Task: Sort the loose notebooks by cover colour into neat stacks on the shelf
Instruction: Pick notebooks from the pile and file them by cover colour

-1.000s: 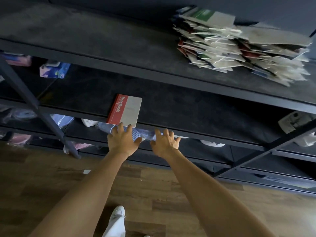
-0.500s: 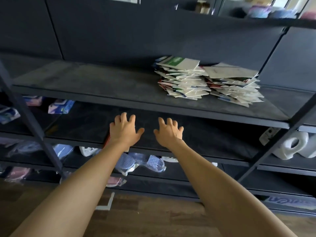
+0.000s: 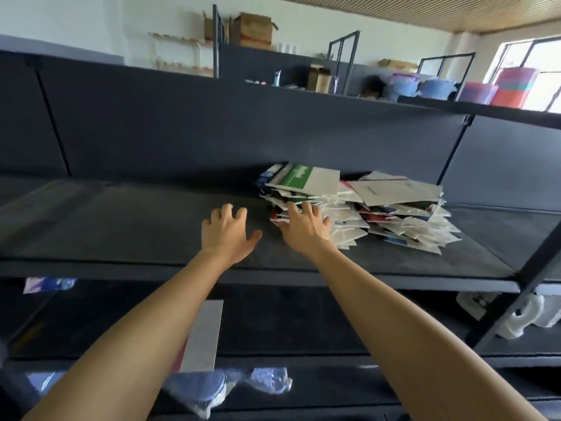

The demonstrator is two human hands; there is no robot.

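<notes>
the step in hand looks like picking the next book. the right grip (image 3: pixel 305 230), fingers spread and holding nothing, is at the left edge of the jumbled pile of green, red, blue and grey paper notebooks (image 3: pixel 394 196) on the dark shelf board (image 3: pixel 121 226); it may be touching. the left grip (image 3: pixel 226 235), released too, hovers just left of it. next: pinch one cover and check its colour.

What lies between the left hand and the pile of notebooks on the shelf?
In the head view: past the left hand, a bare strip of dark shelf, then the right hand, whose fingers reach the pile of notebooks.
</notes>
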